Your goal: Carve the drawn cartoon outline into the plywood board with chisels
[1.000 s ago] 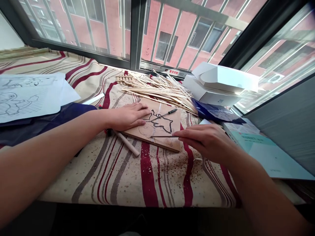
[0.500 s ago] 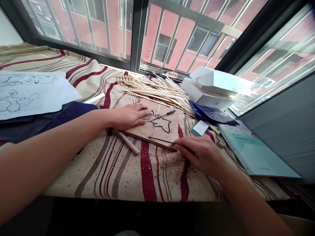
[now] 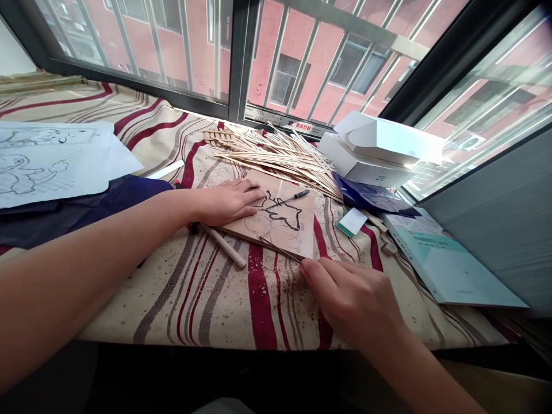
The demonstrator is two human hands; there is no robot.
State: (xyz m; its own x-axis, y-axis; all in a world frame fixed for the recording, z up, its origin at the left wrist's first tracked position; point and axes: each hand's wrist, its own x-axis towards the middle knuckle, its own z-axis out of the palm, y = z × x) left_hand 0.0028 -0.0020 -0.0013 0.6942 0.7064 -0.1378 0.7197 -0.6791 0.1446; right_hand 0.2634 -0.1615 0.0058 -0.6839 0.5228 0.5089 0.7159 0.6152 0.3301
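Resting the left hand (image 3: 228, 202) open and flat on a wooden board (image 3: 294, 238), fingers just beside a black outline drawn on it; curling the right hand (image 3: 353, 305) narrowly at the board's lower corner, fingertips next to the end of a thin stick (image 3: 280, 250), with no telling whether gripped; lying on the board, a pen (image 3: 295, 195); lying just below it on a striped cloth (image 3: 224, 305), a pale rod (image 3: 224, 246); heaped behind, loose wooden sticks (image 3: 276, 161); further right, a white box (image 3: 366, 167) and a book (image 3: 448, 267); further left, a drawing on paper (image 3: 43, 161) over a dark blue sheet (image 3: 142, 185)
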